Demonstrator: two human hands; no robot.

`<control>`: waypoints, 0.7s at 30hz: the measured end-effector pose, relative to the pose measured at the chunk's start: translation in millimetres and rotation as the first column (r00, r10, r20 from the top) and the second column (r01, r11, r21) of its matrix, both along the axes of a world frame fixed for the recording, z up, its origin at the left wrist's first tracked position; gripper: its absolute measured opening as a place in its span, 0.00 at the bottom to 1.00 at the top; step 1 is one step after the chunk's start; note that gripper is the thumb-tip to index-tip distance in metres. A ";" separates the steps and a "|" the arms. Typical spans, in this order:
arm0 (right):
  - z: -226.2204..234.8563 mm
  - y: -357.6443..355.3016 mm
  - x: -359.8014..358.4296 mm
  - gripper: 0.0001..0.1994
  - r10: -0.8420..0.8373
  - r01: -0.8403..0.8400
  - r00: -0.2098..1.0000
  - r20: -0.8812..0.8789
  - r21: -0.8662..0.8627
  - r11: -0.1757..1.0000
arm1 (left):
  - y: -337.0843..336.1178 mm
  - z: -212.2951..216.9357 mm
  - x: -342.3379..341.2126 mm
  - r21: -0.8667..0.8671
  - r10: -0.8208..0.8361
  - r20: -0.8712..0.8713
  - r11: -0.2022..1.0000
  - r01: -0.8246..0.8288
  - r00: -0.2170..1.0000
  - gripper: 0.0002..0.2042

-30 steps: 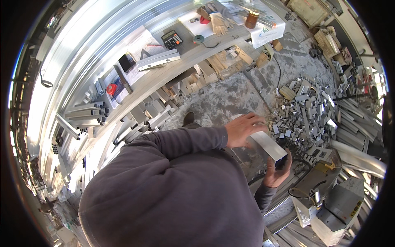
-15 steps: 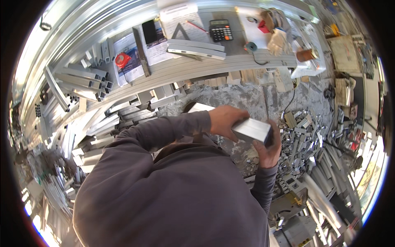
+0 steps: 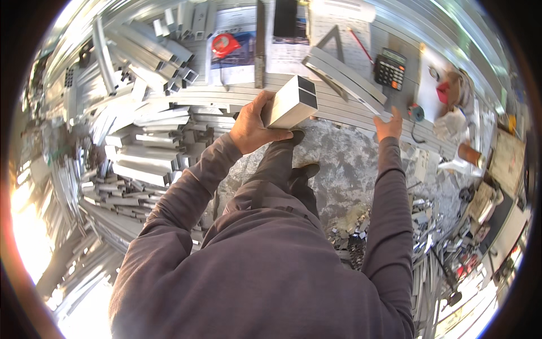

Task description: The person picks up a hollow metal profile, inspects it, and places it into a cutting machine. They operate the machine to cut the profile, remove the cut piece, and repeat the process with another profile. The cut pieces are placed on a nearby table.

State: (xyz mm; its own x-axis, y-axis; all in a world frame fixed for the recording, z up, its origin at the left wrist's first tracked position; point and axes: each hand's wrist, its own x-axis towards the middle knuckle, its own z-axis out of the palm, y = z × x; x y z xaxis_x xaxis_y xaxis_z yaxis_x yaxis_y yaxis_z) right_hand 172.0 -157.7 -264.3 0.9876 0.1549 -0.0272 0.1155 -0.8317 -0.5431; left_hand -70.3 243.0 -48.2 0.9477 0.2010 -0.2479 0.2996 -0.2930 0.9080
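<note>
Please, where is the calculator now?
In the head view, the black calculator lies on the bench at upper right, just right of the red pencil, beyond the right hand.

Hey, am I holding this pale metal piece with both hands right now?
No, only your left hand grips the metal piece; your right hand is off to the right, apart from it.

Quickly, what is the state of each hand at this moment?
Left hand: closed, holding a silver, box-shaped metal piece.
Right hand: open, thumb and finger apart, near a long silver metal bar; contact cannot be told.
</note>
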 end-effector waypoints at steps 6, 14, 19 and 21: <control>-31.7 15.9 11.0 0.34 -0.123 0.116 0.985 -0.118 -0.064 0.991 | -1.4 -1.0 -13.4 -0.273 0.199 -0.050 0.940 -0.205 0.979 0.41; 13.3 20.2 -25.9 0.23 0.191 -0.182 0.982 0.009 -0.262 0.948 | -23.1 -3.3 -2.8 -0.631 0.219 0.003 0.757 -0.168 0.976 0.44; 41.4 -2.7 -44.5 0.20 0.240 -0.219 0.929 -0.280 0.106 0.970 | -44.3 8.5 1.8 -0.797 0.256 -0.004 0.583 -0.158 0.967 0.39; 58.3 -15.3 -63.6 0.22 0.196 -0.004 0.836 -0.513 0.352 0.936 | -54.7 17.8 3.4 -0.824 0.262 -0.020 0.543 -0.165 0.965 0.40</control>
